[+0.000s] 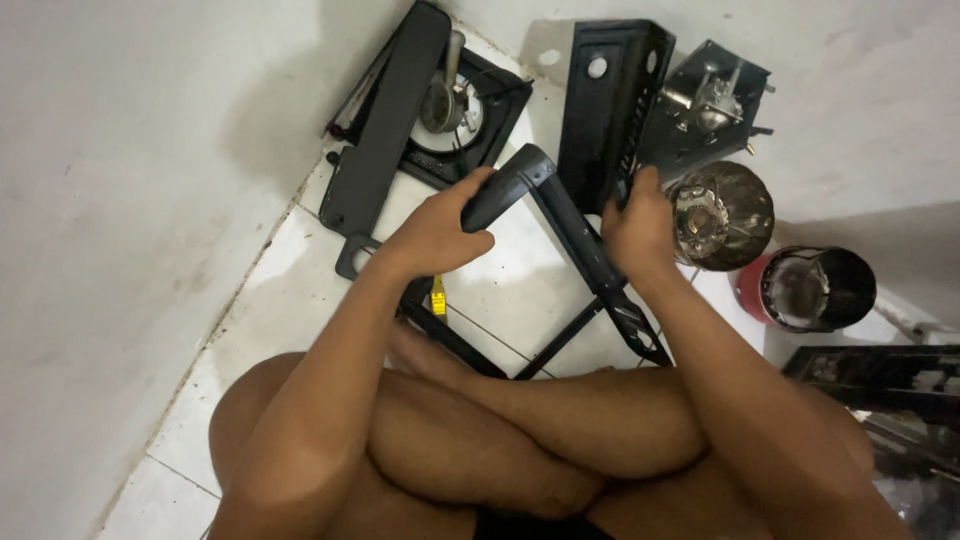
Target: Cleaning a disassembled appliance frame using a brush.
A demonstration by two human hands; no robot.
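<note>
I sit cross-legged on a white tiled floor [520, 290]. My left hand [440, 232] is closed around the upper corner of a black metal stove frame [570, 225] that stands tilted in front of my legs. My right hand [640, 225] grips the same frame on its right side, fingers reaching up toward a black metal stove casing [605, 105] that leans against the wall. A small yellow tag [438, 298] hangs under my left wrist.
A dismantled black portable stove [420, 110] with its burner lies in the corner at the back left. A metal burner part [712, 95], a shiny round metal pot [722, 215] and a red canister [805, 290] stand to the right. More black stove parts [880, 385] lie at the right edge.
</note>
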